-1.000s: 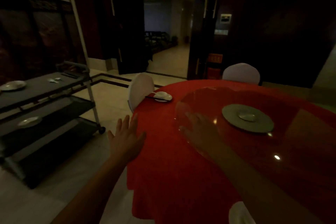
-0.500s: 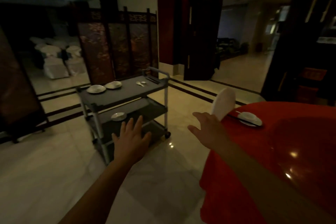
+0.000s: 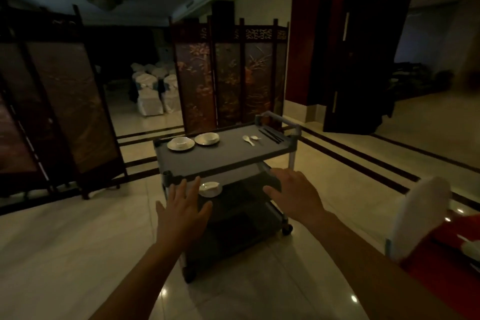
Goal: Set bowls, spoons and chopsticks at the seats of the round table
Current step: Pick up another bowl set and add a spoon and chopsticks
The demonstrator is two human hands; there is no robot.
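A grey three-shelf cart (image 3: pixel 223 161) stands ahead of me. Its top shelf carries two white bowls on saucers (image 3: pixel 181 143) (image 3: pixel 207 139), two white spoons (image 3: pixel 251 139) and dark chopsticks (image 3: pixel 271 135) near the handle. One more bowl (image 3: pixel 210 188) sits on the middle shelf. My left hand (image 3: pixel 181 212) and my right hand (image 3: pixel 296 195) are stretched out in front of the cart, fingers spread, holding nothing. The round table's red cloth (image 3: pixel 446 265) shows at the right edge with a set bowl (image 3: pixel 471 247) on it.
A white-covered chair (image 3: pixel 418 215) stands at the table on the right. Carved folding screens (image 3: pixel 228 80) stand behind the cart, another screen (image 3: pixel 59 112) on the left. More covered chairs (image 3: pixel 153 91) sit beyond them. An open dark door (image 3: pixel 363 60) lies at right. The floor is glossy tile.
My view has swung left from the red table to the cart, which is now centred and closer. Both hands stay empty and spread, now reaching toward the cart.
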